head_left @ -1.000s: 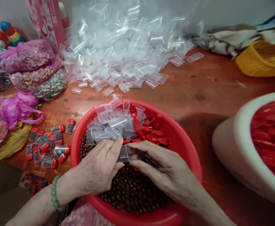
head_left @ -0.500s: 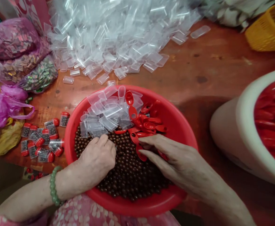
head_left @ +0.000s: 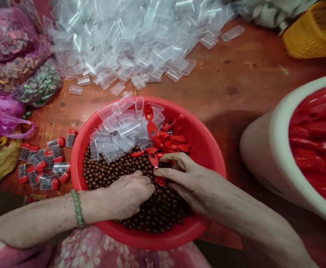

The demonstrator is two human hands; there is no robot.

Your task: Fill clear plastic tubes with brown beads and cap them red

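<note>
My left hand (head_left: pixel 128 195) is closed, knuckles up, over the dark brown balls (head_left: pixel 109 175) in the red basin (head_left: pixel 218 160); whatever its fingers hold is hidden. At the right of the balls, my right hand (head_left: pixel 190 182) pinches a red cap piece (head_left: pixel 158 175) between thumb and fingers. More red caps (head_left: pixel 176 143) lie behind that hand. Clear plastic tubes (head_left: pixel 126 128) are heaped at the back left inside the basin.
Filled tubes with red caps (head_left: pixel 47 163) lie left of the basin. Behind it spreads a large pile of clear tubes (head_left: pixel 129 41). A white bucket (head_left: pixel 280 123) of red caps stands right, a yellow basket (head_left: pixel 299 37) back right, pink bags (head_left: pixel 9 37) back left.
My left hand has moved right across the balls, closer to my right hand. My right hand remains at the red cap piece. The whole view has shifted slightly.
</note>
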